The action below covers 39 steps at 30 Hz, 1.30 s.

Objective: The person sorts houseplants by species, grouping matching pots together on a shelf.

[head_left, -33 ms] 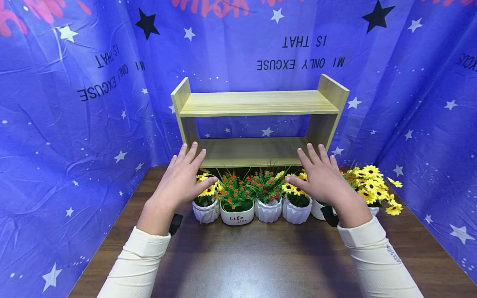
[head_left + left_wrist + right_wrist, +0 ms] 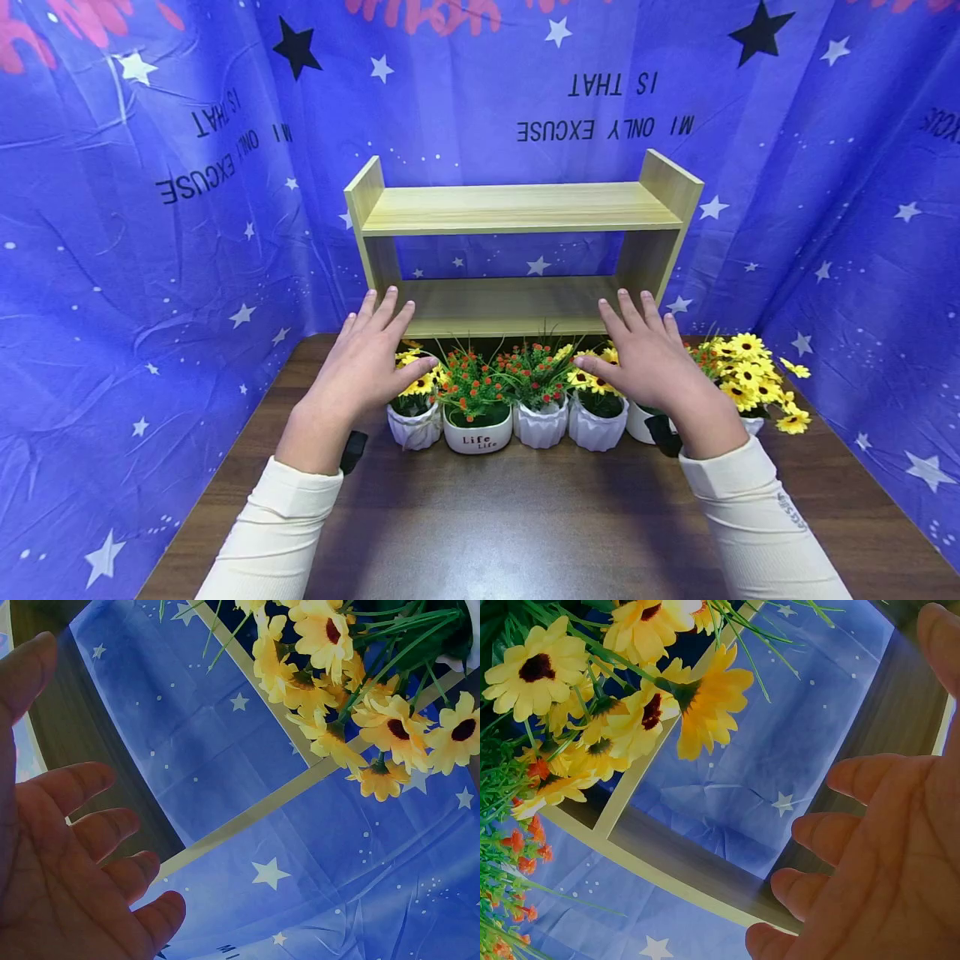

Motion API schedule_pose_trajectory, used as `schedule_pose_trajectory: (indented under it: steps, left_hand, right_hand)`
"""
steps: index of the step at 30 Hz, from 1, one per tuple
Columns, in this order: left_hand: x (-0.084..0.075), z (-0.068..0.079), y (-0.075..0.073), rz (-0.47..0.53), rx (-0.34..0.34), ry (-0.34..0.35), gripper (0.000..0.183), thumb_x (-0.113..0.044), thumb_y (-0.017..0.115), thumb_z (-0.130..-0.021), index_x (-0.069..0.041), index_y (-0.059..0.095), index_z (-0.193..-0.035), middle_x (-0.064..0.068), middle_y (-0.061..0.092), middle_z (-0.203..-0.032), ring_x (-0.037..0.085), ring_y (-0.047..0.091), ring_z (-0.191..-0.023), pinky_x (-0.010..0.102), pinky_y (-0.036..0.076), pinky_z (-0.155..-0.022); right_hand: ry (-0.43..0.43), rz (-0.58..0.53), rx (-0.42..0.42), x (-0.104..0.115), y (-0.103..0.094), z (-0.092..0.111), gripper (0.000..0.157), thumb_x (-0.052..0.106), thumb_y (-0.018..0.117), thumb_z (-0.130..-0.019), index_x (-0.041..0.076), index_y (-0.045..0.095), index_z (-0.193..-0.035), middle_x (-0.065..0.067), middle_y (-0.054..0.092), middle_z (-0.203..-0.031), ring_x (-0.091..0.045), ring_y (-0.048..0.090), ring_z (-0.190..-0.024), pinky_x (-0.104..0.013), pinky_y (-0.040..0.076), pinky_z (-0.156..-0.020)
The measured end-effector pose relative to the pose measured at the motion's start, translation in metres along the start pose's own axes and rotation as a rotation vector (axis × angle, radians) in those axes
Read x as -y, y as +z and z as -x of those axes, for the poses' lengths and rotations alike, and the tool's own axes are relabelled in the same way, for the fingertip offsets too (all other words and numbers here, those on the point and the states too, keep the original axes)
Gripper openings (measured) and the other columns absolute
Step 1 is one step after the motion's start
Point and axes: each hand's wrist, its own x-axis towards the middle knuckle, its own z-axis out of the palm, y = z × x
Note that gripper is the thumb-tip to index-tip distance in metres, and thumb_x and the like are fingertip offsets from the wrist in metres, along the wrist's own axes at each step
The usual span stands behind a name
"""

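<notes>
My left hand (image 2: 367, 358), fingers spread and holding nothing, hovers over the left end of a row of potted artificial flowers. Below it stands a white pot (image 2: 415, 429) with yellow flowers (image 2: 397, 727). On the right, my right hand (image 2: 648, 367) is likewise spread and bare, above a white pot (image 2: 597, 425) of yellow flowers (image 2: 652, 705) and another white pot it partly hides. Between the hands are a white oval pot (image 2: 477, 437) marked "Life" and a ribbed white pot (image 2: 541, 427), both with small red-orange flowers. Both palms show in the wrist views.
Behind the row stands a two-tier wooden shelf (image 2: 517, 208). Yellow flowers (image 2: 750, 375) lean out at the row's right end. The brown wooden table (image 2: 480, 525) extends in front. Blue star-printed cloth (image 2: 480, 100) hangs at the back and both sides.
</notes>
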Motion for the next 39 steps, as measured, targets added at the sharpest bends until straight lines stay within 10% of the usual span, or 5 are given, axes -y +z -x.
schedule_pose_trajectory:
  steps: [17,27,32,39]
  left_hand:
    - [0.001,-0.001,0.005,0.022,-0.048,0.035,0.08,-0.05,0.065,-0.092,-0.007,0.035,-0.153,0.019,0.015,-0.163,0.04,0.006,-0.15,0.058,0.012,-0.116]
    - [0.018,-0.002,-0.012,0.119,-0.328,0.148,0.061,-0.028,0.072,-0.089,0.003,0.053,-0.138,0.026,0.046,-0.144,0.045,0.038,-0.135,0.056,0.029,-0.111]
    - [0.028,-0.014,-0.034,0.208,-0.458,0.082,0.045,-0.019,0.069,-0.09,0.007,0.059,-0.125,0.026,0.056,-0.13,0.043,0.048,-0.125,0.053,0.034,-0.106]
    - [0.039,-0.026,-0.055,0.4,-0.403,-0.161,0.058,-0.029,0.059,-0.096,0.003,0.046,-0.142,0.024,0.052,-0.137,0.039,0.052,-0.125,0.054,0.041,-0.1]
  right_hand:
    - [-0.075,-0.131,-0.135,-0.01,0.019,0.017,0.096,0.059,0.059,-0.092,-0.002,0.019,-0.156,-0.03,0.012,-0.16,-0.049,0.004,-0.147,-0.063,0.011,-0.113]
    - [-0.119,-0.299,-0.479,-0.014,0.049,0.051,0.061,0.022,0.075,-0.089,-0.005,0.051,-0.138,-0.024,0.056,-0.13,-0.042,0.054,-0.116,-0.057,0.042,-0.093]
    - [-0.062,-0.422,-0.61,-0.011,0.069,0.062,0.043,0.011,0.076,-0.086,-0.003,0.063,-0.124,-0.014,0.067,-0.107,-0.025,0.062,-0.092,-0.034,0.05,-0.076]
    - [0.186,-0.608,-0.594,-0.011,0.106,0.063,0.036,0.015,0.073,-0.09,-0.003,0.064,-0.119,-0.017,0.068,-0.108,-0.029,0.066,-0.095,-0.012,0.046,-0.071]
